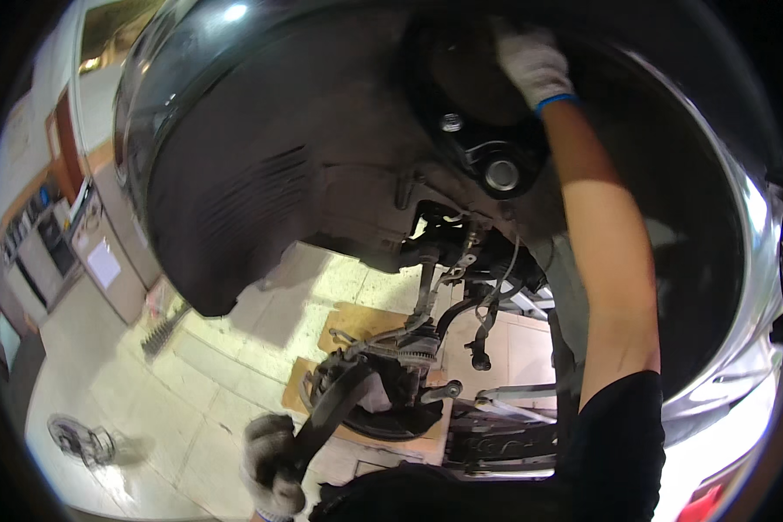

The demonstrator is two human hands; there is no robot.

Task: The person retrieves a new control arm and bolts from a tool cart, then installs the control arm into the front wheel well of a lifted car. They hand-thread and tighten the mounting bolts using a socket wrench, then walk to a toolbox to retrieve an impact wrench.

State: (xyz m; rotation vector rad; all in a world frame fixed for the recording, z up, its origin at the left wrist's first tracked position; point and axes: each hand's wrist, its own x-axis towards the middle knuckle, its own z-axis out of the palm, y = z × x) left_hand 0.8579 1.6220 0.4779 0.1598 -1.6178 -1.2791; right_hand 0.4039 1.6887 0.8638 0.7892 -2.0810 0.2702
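Head view: left hand (274,465), grip wrapped around a dark bar (332,413) whose far end overlaps the hub (400,387); right hand (535,68) raised inside the wheel arch (226,130) beside a black bracket (478,143), grip indeterminable.

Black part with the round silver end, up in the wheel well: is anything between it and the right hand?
Nothing visible is: the gloved right hand meets the black part at its upper right in the view. Shadow hides the fingertips, so contact is unclear. The left hand is well below, out of the way.
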